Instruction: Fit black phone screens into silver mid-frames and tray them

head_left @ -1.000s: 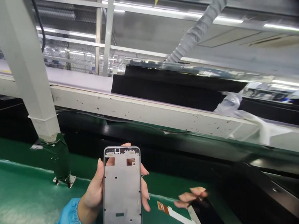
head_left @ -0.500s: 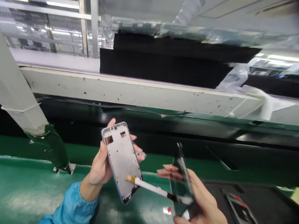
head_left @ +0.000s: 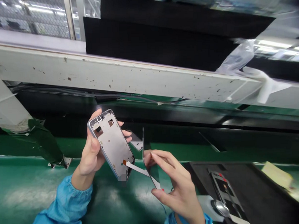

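My left hand (head_left: 89, 156) is wrapped round the edges of a phone middle frame (head_left: 113, 137), its pale metal inner face turned up and tilted. Between the fingers and thumb of my right hand (head_left: 177, 181) is a thin dark phone display panel (head_left: 154, 173), held nearly edge-on. A white flex cable (head_left: 138, 169) with an orange end bridges the two parts; the orange end lies over the lower part of the frame. Behind my left fingertips shows another grey phone-shaped piece (head_left: 137, 140), partly hidden; what supports it I cannot make out.
A black mat (head_left: 260, 199) at the lower right bears a metal fixture (head_left: 227, 191) with red marks and a yellow pad (head_left: 276, 174). A silver round-topped object (head_left: 221, 207) stands by my right wrist. Beyond the green surface (head_left: 26, 181) runs a chipped white beam (head_left: 138, 80).
The view has shifted, and both hands appear further left and higher. My right hand has brought the panel closer to the frame and turned it nearly edge-on. The cable's orange end still overlaps the frame.
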A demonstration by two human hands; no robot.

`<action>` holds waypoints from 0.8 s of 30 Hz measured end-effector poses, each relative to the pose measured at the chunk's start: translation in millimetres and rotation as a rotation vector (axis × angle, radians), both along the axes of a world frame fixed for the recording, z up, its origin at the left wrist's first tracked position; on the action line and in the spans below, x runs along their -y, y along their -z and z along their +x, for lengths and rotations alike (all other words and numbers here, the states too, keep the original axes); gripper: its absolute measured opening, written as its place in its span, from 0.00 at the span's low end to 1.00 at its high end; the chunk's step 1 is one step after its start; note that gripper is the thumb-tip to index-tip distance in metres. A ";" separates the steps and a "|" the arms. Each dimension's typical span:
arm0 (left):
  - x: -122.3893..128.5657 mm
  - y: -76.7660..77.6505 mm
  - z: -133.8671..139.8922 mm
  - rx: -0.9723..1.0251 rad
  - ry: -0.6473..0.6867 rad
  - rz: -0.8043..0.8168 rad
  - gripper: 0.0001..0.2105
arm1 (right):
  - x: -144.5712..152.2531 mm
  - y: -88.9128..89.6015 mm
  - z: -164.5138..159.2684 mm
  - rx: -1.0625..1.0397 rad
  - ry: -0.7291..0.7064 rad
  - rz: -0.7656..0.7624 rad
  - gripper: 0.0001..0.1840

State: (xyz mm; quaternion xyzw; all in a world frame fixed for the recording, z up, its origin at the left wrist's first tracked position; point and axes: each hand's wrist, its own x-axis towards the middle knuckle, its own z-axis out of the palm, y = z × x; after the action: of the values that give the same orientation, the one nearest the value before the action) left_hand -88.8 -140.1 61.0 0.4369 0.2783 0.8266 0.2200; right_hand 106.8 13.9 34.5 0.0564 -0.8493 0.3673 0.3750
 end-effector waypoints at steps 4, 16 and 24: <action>-1.1 1.8 -4.4 -0.097 -0.041 -0.034 0.27 | 8.9 4.3 -14.0 0.023 -0.044 -0.071 0.35; -1.7 5.2 -24.7 -0.149 -0.167 -0.107 0.28 | 1.8 10.9 -19.0 0.178 -0.088 -0.204 0.40; -18.7 15.5 -16.0 -0.263 -0.218 -0.131 0.26 | 21.3 24.3 -45.3 0.129 -0.025 -0.358 0.45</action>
State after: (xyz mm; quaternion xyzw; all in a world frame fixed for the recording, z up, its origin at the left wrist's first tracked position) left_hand -104.9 -121.3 45.5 0.4930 0.4036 0.7615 0.1188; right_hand 61.5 -7.5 10.2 -0.0243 -0.7919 0.5201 0.3191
